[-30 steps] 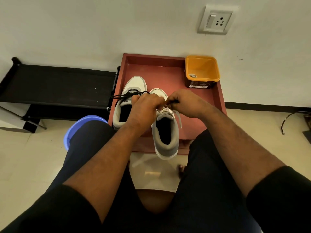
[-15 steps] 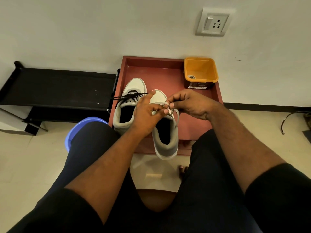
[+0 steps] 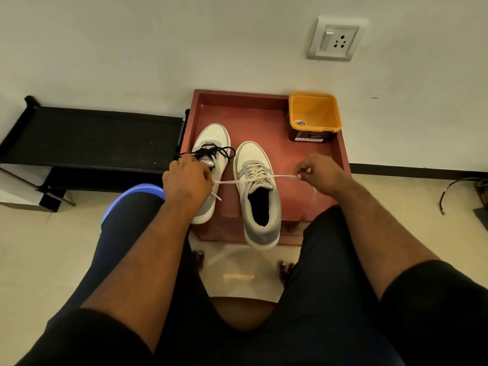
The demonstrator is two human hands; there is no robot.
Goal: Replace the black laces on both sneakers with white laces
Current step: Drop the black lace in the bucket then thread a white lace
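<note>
White lace (image 3: 282,177) taut between left hand (image 3: 187,180), right hand (image 3: 315,173), probably pinched

Warm, dim indoor light, wide-angle view.
Soft shadows, mild glare on the floor (image 3: 237,276); edges bow outward, focus stays fairly sharp, colours slightly muddy and yellowish.

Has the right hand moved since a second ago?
Yes. The right hand pulled the white lace rightward, away from the right sneaker, toward the tray's right rim.
</note>
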